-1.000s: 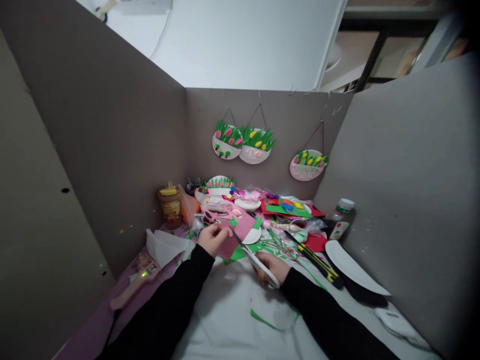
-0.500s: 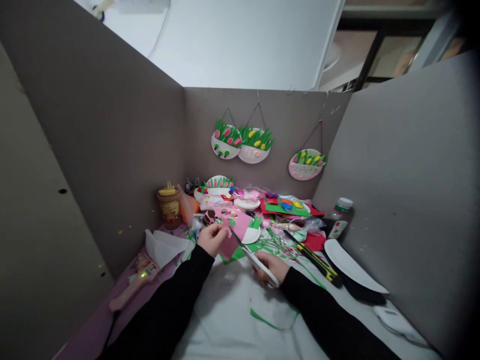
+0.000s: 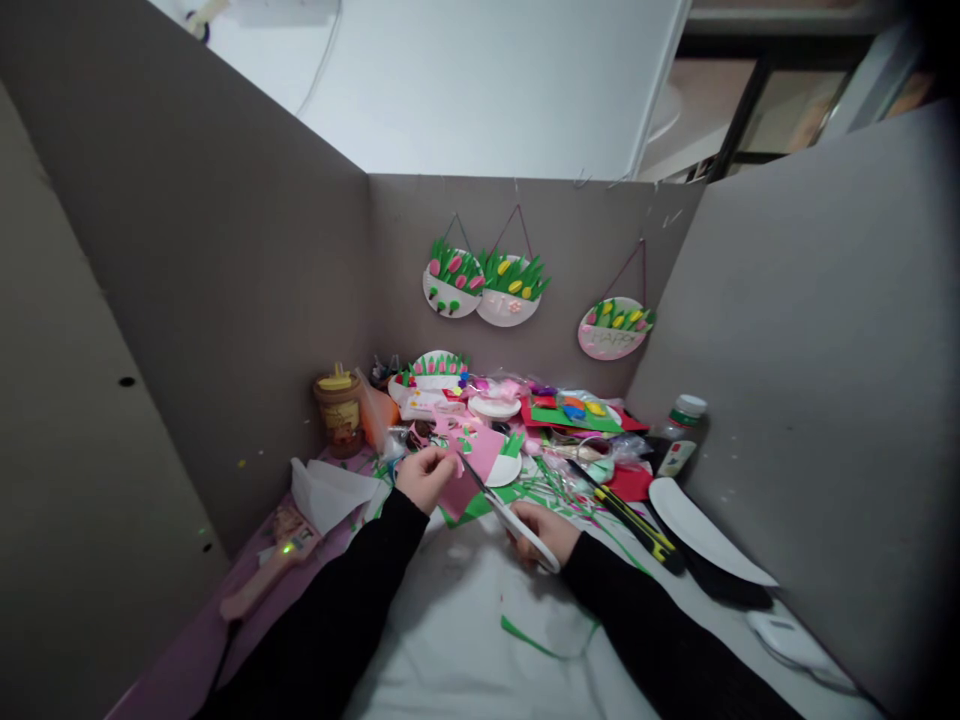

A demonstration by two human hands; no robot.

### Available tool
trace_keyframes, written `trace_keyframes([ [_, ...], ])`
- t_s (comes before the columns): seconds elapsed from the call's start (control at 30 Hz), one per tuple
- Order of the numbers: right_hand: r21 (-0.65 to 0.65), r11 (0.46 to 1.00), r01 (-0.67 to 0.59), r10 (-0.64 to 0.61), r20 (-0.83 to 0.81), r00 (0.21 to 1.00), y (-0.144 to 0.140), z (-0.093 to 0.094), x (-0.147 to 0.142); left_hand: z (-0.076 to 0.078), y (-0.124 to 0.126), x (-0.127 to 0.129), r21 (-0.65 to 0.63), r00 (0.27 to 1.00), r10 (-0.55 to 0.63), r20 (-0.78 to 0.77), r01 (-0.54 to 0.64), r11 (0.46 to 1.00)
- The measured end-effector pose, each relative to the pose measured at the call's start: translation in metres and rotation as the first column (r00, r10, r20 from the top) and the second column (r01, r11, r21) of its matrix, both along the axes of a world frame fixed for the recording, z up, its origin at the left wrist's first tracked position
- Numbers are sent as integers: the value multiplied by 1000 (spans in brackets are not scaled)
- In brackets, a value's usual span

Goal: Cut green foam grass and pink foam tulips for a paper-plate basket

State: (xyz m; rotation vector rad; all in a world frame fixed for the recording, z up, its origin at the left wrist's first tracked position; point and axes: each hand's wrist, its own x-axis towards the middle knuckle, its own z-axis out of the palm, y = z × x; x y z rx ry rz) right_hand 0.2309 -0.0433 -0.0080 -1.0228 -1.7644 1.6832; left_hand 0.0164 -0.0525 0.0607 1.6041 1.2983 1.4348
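Right now the cutting is in the middle: the left hand point(image 3: 424, 478) pinches a pink sheet point(image 3: 459, 487) above the table point(image 3: 450, 640), and the right hand point(image 3: 546, 532) is closed around white scissors point(image 3: 510, 522), their blades at the sheet's edge. Next, I think, the sheet needs a small turn so the blades follow the shape. Since the earlier pictures, both hands have hardly moved; the pink sheet has dropped a little lower.
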Motion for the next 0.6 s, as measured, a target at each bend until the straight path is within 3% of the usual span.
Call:
trace_keyframes([
  [0.37,2,1000,-27,27,38,999,3,-1,3,-6,4,0,17,997,71,39,-72,997],
  [0.6,-6,1000,-28,28,23,999,1,3,3,2,-2,0,22,998,54,-44,-53,998],
])
